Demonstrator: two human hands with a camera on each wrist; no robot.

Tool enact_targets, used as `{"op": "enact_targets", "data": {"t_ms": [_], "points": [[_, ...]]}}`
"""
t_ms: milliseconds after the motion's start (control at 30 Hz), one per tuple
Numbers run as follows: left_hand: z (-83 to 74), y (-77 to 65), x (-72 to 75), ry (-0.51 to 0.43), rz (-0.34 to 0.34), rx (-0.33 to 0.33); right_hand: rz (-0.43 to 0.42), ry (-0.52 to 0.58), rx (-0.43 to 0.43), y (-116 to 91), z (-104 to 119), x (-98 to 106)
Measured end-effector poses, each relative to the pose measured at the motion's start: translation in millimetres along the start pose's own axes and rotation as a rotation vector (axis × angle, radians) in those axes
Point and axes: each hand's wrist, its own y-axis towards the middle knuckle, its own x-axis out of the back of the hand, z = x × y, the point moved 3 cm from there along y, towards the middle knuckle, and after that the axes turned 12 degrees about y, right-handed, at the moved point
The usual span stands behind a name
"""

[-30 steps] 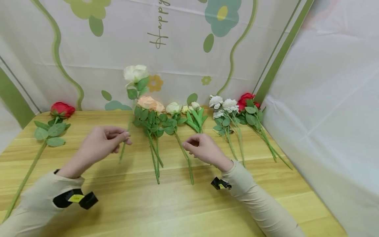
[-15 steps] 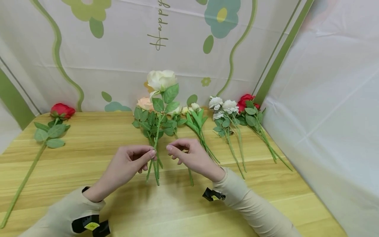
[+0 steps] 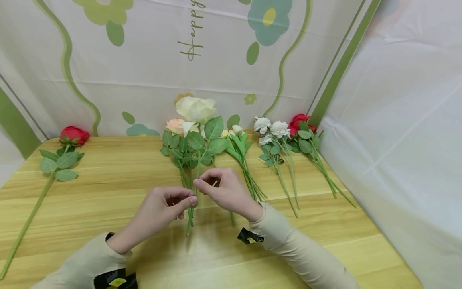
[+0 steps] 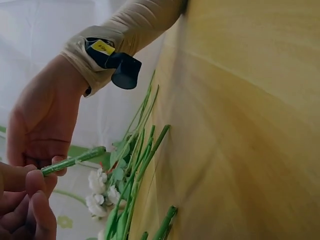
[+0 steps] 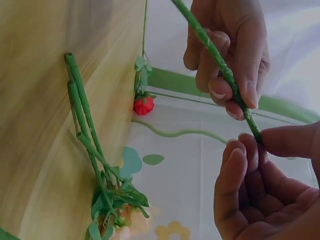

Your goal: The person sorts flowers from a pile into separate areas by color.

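Observation:
A white artificial rose [image 3: 196, 109] stands upright above the table, its green stem running down between both hands. My left hand [image 3: 159, 208] pinches the lower stem between thumb and fingers. Slightly higher, my right hand [image 3: 229, 192] pinches the same stem with its thumb and fingertips, as the right wrist view also shows. In the left wrist view the cut end of the stem [image 4: 75, 162] sticks out past the left fingers. Behind the held rose lie peach roses [image 3: 175, 126], partly hidden by its leaves.
On the wooden table [image 3: 108, 172], a long-stemmed red rose [image 3: 74, 135] lies at the left. White tulips [image 3: 237, 138], small white flowers [image 3: 279, 129] and red roses [image 3: 299, 122] lie to the right. A printed cloth [image 3: 144, 60] hangs behind.
My left hand has carried the white rose rightward from the left of the peach roses, then slightly lower. The right hand has moved left to the stem and now pinches it.

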Motion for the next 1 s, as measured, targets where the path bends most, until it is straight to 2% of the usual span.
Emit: {"op": "enact_targets", "data": {"t_ms": [133,367,533,767,1000], "points": [[2.2,1.0,1.1,0.046,0.027,0.013,-0.025,-0.055,-0.031,9,-2,7],[7.0,2.2,5.9,0.091,0.082,0.047,-0.11,-0.13,-0.21,38,-17,40],[6.6,1.3,7.2,0.087,0.12,0.056,-0.104,-0.185,-0.292,59,-26,57],[7.4,1.0,10.6,0.083,0.14,0.063,-0.109,-0.251,-0.379,79,-38,66],[10.2,1.5,13.4,0.098,0.166,0.066,-0.082,-0.235,-0.488,87,-57,65]]}}
